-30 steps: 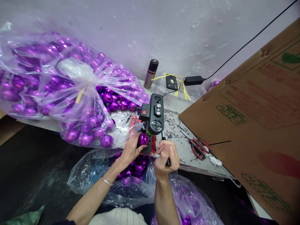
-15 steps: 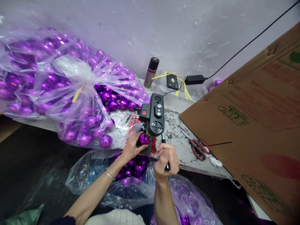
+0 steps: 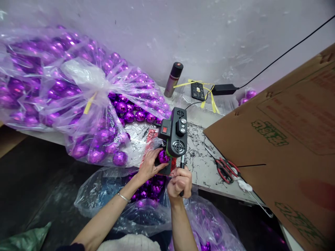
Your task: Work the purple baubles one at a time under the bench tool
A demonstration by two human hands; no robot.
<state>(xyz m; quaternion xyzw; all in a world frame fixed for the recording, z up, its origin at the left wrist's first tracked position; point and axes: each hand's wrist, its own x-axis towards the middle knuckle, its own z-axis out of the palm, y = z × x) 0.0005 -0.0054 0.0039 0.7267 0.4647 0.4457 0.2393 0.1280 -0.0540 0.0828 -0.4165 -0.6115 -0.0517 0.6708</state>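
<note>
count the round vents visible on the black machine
2: one round slotted vent at the far end of the black boxy machine, a second round vent at the near end, closer to the right hand. Hidden sides may have more.

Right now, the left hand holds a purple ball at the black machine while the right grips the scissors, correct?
Not quite: the head view shows the right hand gripping the lever handle; the scissors lie on the table. The left hand does hold a purple ball at the black machine.
</note>
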